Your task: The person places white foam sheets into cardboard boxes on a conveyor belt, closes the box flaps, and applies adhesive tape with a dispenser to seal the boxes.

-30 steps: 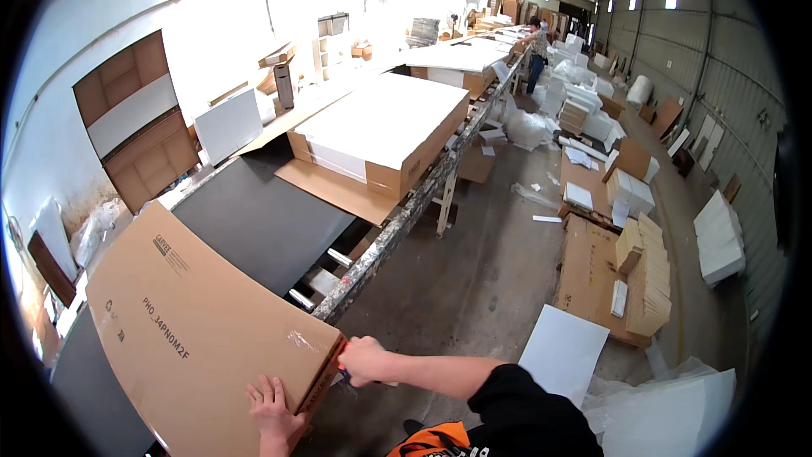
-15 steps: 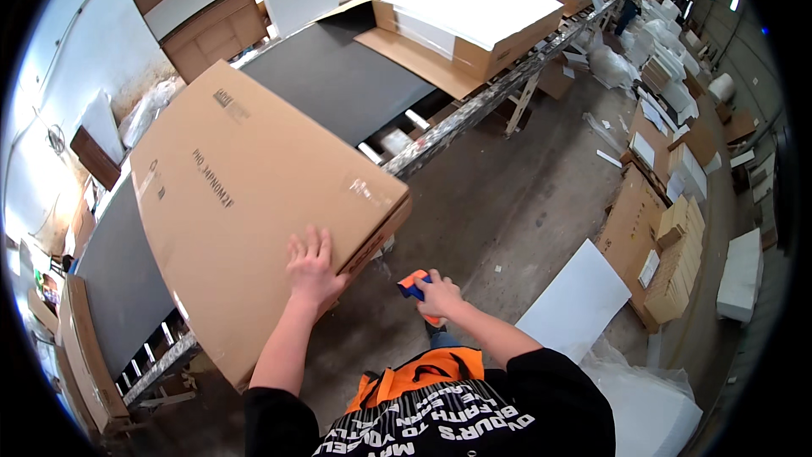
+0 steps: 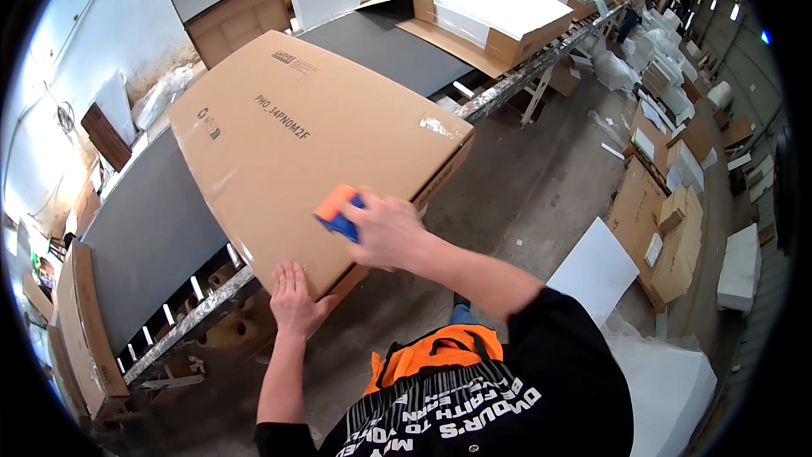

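A large flat brown carton (image 3: 288, 135) lies askew on the dark conveyor belt, its near end jutting over the belt's front rail. My left hand (image 3: 296, 309) rests on the carton's near corner, fingers stretched out on the top and thumb by the edge; it grips nothing. Over the carton's right-hand edge, my right hand (image 3: 385, 228) is closed around an orange and blue hand tool (image 3: 340, 210). Blur and my fingers hide part of the tool, so its exact kind does not show. Strips of clear tape shine on the carton's surface.
The conveyor belt (image 3: 152, 220) runs from lower left to upper right. Another carton with a white panel (image 3: 499, 8) stands farther along it, and a long carton (image 3: 89, 330) sits at the left. White sheets (image 3: 596, 271), cardboard and foam line the floor at the right.
My right hand has brought the tool up and left, over the carton. My left hand has slid toward the carton's near corner. The carton appears farther right in view.
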`<state>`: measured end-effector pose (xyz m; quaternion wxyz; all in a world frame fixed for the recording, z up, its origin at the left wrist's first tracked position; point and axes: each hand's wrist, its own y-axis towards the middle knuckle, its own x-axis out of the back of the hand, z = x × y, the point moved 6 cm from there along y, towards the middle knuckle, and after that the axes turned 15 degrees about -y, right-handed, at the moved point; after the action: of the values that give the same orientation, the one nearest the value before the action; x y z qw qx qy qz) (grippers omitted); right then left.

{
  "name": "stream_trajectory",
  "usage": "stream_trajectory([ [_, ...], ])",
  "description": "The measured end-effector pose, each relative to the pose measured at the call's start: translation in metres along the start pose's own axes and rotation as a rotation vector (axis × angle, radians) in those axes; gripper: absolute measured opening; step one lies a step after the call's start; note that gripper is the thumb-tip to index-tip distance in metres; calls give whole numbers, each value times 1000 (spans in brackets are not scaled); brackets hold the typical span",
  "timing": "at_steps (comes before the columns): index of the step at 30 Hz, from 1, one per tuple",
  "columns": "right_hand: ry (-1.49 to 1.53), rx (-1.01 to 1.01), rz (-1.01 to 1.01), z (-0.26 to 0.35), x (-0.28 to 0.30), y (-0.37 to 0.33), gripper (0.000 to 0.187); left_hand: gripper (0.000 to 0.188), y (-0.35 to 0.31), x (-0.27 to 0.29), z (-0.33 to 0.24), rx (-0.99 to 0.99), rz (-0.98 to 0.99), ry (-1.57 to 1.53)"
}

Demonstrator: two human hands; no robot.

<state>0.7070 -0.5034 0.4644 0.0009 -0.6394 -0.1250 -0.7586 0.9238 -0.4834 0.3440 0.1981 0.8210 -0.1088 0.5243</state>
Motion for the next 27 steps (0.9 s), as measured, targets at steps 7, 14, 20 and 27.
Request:
stream_trajectory([
  [7,-293,336,437,91,-73,69,24,94,-4,-2,6,-105,-165,-81],
  [14,-272,271,512,52,-103,-70,27,92,-9,0,6,-68,-119,-34],
  [20,-372,391,595,47,-136,-76,31,94,-13,6,12,-53,-84,-22],
  [27,845,-781,695,-261,-151,-140,54,95,-28,15,16,55,-11,38],
])
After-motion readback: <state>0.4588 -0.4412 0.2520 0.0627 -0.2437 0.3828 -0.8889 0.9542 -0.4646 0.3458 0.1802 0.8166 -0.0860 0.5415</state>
